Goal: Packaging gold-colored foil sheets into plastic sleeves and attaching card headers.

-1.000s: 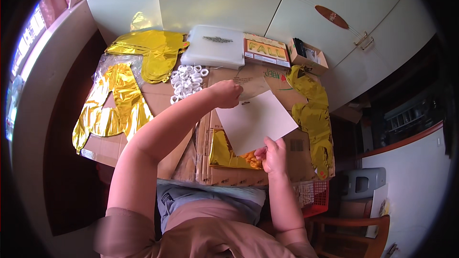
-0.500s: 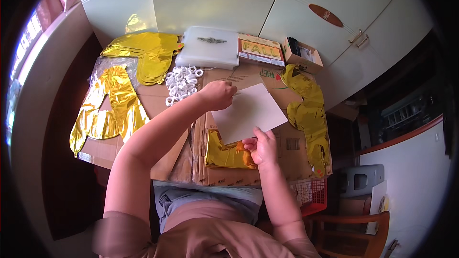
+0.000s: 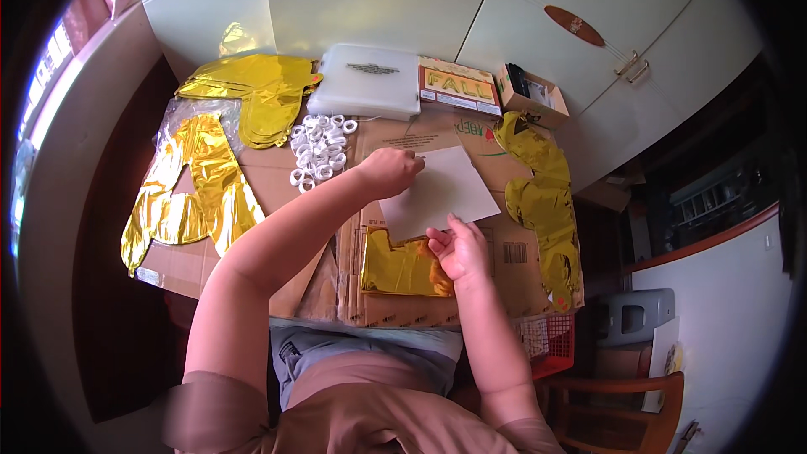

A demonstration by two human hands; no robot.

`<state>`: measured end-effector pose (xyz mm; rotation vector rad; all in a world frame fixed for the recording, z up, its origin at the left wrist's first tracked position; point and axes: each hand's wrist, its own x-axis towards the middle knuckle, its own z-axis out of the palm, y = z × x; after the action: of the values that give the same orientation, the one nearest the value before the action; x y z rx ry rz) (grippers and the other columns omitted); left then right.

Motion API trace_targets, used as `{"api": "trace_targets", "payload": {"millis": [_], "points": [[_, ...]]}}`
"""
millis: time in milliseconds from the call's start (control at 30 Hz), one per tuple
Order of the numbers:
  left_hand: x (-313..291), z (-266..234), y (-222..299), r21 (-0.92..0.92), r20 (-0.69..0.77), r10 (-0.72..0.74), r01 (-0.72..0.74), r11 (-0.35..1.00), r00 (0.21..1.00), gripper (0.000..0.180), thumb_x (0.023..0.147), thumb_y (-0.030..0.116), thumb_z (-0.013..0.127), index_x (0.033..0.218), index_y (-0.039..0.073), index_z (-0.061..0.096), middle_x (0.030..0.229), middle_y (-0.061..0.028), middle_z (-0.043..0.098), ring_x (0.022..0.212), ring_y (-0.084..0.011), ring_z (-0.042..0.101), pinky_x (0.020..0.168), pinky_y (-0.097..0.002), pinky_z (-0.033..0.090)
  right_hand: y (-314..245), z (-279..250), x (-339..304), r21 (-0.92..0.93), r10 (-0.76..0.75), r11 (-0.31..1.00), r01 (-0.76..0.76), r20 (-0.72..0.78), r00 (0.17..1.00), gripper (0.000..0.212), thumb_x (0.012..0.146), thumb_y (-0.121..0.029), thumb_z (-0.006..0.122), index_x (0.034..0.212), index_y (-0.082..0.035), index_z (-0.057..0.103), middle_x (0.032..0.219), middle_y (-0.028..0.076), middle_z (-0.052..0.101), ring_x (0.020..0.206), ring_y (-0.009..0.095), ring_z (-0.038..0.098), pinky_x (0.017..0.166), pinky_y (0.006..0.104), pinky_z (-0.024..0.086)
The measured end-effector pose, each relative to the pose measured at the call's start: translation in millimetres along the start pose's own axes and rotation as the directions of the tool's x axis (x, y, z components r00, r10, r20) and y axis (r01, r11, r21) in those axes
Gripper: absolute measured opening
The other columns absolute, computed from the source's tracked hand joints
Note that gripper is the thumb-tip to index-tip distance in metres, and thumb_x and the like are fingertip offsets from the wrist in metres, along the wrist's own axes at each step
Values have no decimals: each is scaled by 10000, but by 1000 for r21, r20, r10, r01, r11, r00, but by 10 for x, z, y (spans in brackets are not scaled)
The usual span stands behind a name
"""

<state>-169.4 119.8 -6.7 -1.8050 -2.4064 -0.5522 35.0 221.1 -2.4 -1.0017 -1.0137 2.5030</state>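
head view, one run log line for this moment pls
left hand: on far edge of white sheet | right hand: at its near edge | gold foil piece: underneath, on cardboard

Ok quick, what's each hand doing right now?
Left hand: closed, pinching the top corner of the white sheet.
Right hand: fingers curled at the sheet's lower edge, above the gold foil piece; whether it grips cannot be told.

Centre of frame: my left hand (image 3: 388,171) and right hand (image 3: 458,248) hold a white sheet (image 3: 441,192) over flattened cardboard (image 3: 496,244); gold foil balloon (image 3: 403,266) below it, white rings (image 3: 319,149) upper left.
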Motion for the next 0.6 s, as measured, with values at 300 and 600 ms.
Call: {"api": "trace_targets", "payload": {"millis": [300, 600], "points": [[-85, 35, -49, 5, -33, 5, -5, 1000, 999, 117, 843, 144, 578, 890, 43, 611, 871, -151, 647, 772, -362, 676, 682, -462, 554, -546, -264, -489, -255, 159, 963, -88, 276, 948, 312, 978, -191, 557, 1197, 30, 577, 1191, 291, 640, 678, 229, 721, 464, 229, 537], [-136, 217, 61, 113, 67, -147, 139, 984, 987, 164, 873, 153, 547, 977, 103, 663, 934, -122, 683, 857, -276, 703, 762, -402, 555, -632, 1004, 208, -722, -102, 352, 596, 603, 791, 213, 936, -169, 625, 1043, 1, 697, 932, 128, 739, 742, 130, 670, 609, 249, 497]]}}
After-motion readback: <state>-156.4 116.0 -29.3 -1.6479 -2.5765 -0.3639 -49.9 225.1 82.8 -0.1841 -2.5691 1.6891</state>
